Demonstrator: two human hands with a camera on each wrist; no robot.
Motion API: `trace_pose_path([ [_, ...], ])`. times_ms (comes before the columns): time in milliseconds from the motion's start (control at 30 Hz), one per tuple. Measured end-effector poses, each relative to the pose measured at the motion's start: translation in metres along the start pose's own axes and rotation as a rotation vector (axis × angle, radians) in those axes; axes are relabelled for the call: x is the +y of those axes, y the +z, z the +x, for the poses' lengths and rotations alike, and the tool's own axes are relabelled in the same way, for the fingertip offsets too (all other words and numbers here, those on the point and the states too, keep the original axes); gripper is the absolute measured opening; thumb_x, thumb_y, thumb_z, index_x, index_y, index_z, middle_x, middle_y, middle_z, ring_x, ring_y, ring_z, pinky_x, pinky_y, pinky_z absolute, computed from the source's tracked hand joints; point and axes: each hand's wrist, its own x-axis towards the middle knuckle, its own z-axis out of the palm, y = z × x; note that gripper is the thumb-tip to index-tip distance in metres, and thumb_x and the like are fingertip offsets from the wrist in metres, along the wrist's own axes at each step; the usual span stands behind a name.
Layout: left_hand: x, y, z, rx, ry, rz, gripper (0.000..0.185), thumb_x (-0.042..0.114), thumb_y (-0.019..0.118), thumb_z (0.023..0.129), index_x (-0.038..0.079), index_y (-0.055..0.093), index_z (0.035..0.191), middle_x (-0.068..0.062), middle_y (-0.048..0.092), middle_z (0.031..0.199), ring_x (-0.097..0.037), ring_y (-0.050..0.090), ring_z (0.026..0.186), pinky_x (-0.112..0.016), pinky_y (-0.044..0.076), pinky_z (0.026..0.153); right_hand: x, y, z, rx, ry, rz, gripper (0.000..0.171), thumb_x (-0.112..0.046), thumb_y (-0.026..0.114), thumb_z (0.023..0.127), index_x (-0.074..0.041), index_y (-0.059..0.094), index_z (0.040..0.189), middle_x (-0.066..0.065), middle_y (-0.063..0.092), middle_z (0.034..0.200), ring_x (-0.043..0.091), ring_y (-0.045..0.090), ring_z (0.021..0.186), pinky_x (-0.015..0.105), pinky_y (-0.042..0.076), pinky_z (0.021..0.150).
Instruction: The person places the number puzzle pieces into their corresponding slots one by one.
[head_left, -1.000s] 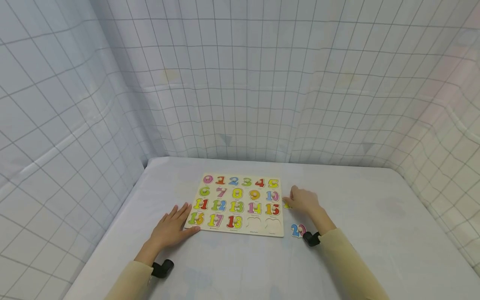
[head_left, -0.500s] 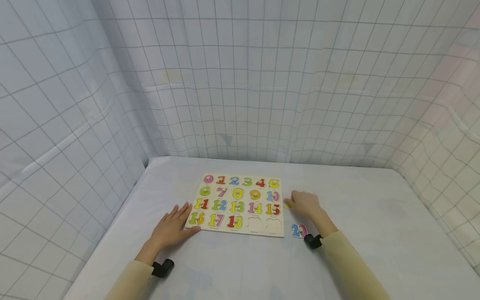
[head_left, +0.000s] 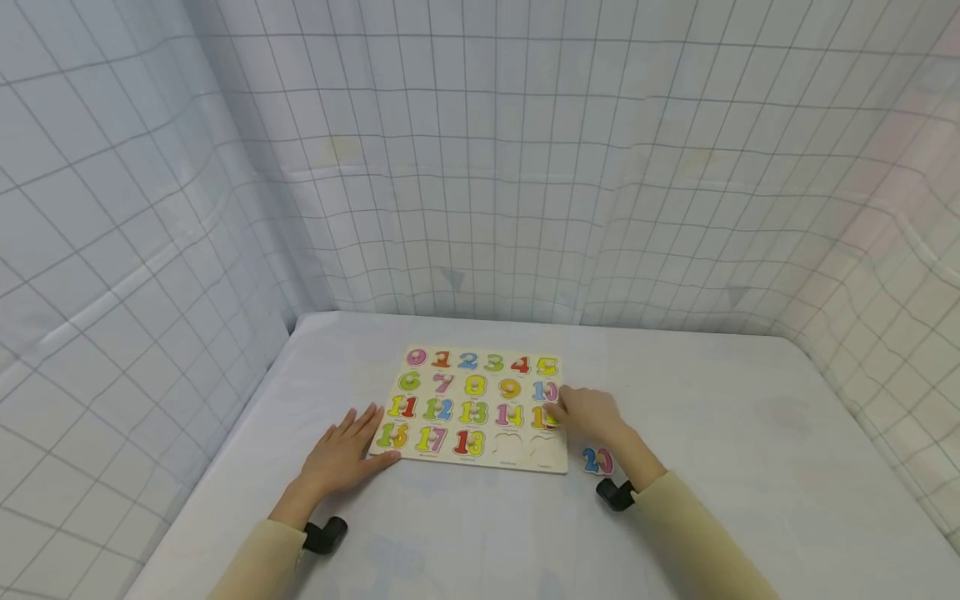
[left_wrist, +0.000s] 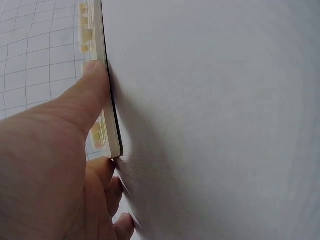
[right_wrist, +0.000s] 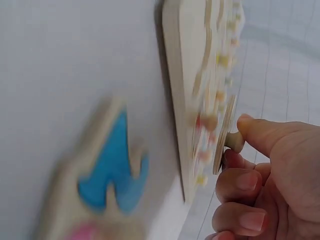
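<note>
A wooden number puzzle board (head_left: 487, 461) lies on the white table, filled with knobbed numbers except for two bare recesses at its front right. My left hand (head_left: 341, 458) rests at the board's front left corner; in the left wrist view its thumb (left_wrist: 95, 82) lies on the edge. Above the board's right side, near the 15, my right hand (head_left: 594, 414) pinches a yellow-faced number puzzle piece (right_wrist: 225, 135) by its knob. That piece is raised off the board and seen edge-on, its figure mostly hidden. The blue and pink 20 piece (head_left: 597, 461) lies right of the board.
White grid-patterned curtains (head_left: 480, 167) stand behind the table and along both sides. Black wrist cameras (head_left: 326, 535) sit on both wrists, the right one close to the 20 piece. The table (head_left: 750, 433) extends to the right.
My right hand has lifted the yellow piece from the table beside the board and moved left with it, over the board's right edge. The left hand has stayed in place.
</note>
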Motion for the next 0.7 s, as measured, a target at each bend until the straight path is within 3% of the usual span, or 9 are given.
trace_pose_path([
  [233,-0.002,0.002,0.0,0.0,-0.002,-0.002,0.087,0.059,0.055,0.088,-0.001,0.031,0.147,-0.02,0.029,0.15,-0.046,0.018,0.136,-0.064,0.016,0.105,-0.031,0.018,-0.002,-0.005,-0.095,-0.01,0.038,-0.038,0.057,0.095,-0.015,0.045,0.067,-0.005,0.039,0.054,0.009,0.038,0.049,0.026,0.028,0.049],
  [500,-0.003,0.002,0.001,-0.009,-0.004,-0.01,0.089,0.06,0.054,0.088,-0.001,0.03,0.147,-0.02,0.028,0.15,-0.046,0.017,0.137,-0.064,0.016,0.105,-0.051,0.032,0.001,-0.011,-0.178,-0.038,0.035,-0.039,0.056,0.095,-0.016,0.047,0.07,-0.006,0.042,0.056,0.009,0.042,0.053,0.029,0.035,0.052],
  [700,-0.003,0.002,0.001,-0.009,-0.006,-0.006,0.089,0.061,0.053,0.087,-0.001,0.03,0.147,-0.021,0.028,0.15,-0.046,0.017,0.137,-0.064,0.015,0.105,-0.061,0.035,0.0,0.009,-0.21,-0.002,0.036,-0.036,0.058,0.094,-0.016,0.046,0.066,-0.006,0.04,0.052,0.009,0.039,0.049,0.026,0.03,0.047],
])
